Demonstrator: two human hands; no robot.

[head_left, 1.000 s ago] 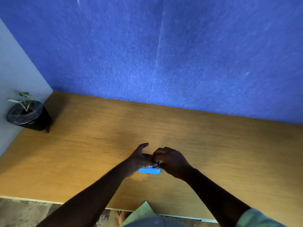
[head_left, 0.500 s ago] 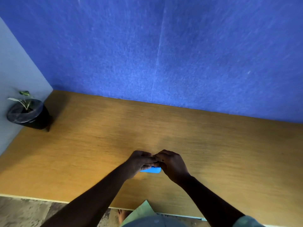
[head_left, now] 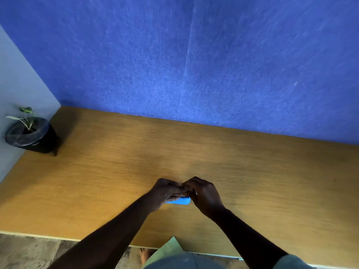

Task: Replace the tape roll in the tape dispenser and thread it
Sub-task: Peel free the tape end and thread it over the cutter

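A small bright blue tape dispenser (head_left: 180, 200) sits on the wooden table (head_left: 116, 171), near its front middle. Only its lower edge shows beneath my fingers. My left hand (head_left: 164, 193) covers the dispenser's left part with fingers curled over its top. My right hand (head_left: 204, 194) is closed against its right end, fingertips meeting those of the left hand above it. The tape roll and the tape end are hidden by my hands.
A black pot with a small green plant (head_left: 31, 135) stands at the table's far left corner by the grey side panel. A blue felt wall (head_left: 194, 65) rises behind the table. The front table edge (head_left: 58, 236) runs below my forearms.
My left thumb, raised a second ago, has folded down, and both hands have closed over the dispenser. Less of the blue body shows now.
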